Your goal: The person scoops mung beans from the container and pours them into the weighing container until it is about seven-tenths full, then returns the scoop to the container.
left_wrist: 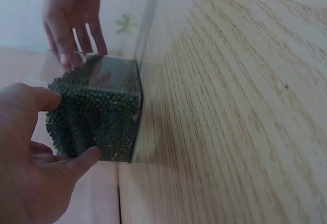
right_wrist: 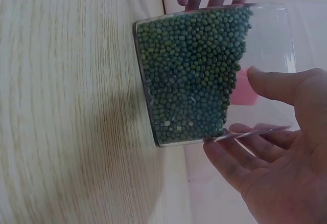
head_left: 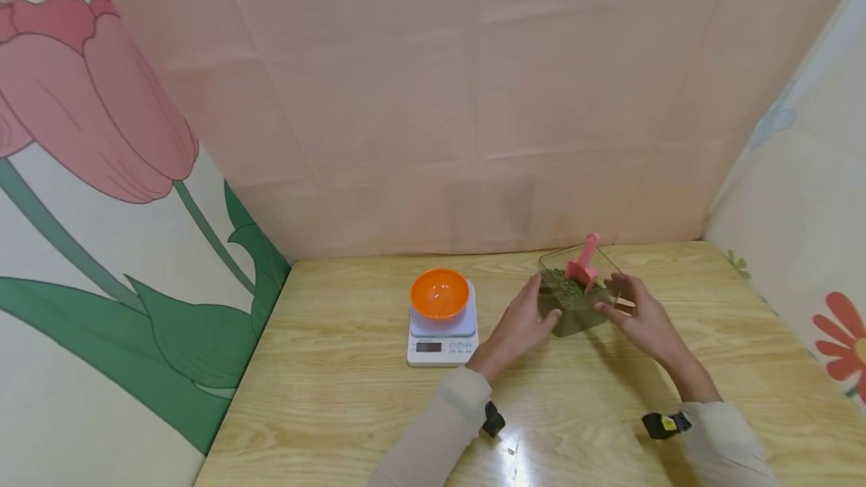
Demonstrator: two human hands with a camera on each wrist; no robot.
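Note:
A clear plastic box (head_left: 580, 320) of green mung beans (right_wrist: 189, 75) is between my two hands at the back right of the table. My left hand (head_left: 519, 325) holds its left side, thumb toward the front face and fingers along the side. On the opposite side my right hand (head_left: 644, 323) grips the box, its thumb over the front wall and fingers around the right wall. A pink scoop (head_left: 585, 260) stands in the beans, handle up. In the right wrist view, the beans slope, higher toward the left hand, and the box's base is close to the tabletop.
Left of the box, a white kitchen scale (head_left: 443, 358) bears an orange bowl (head_left: 440, 295). The wooden table (head_left: 325, 397) meets a pink-covered wall (head_left: 379, 134) at the back. Flower-printed walls flank both sides.

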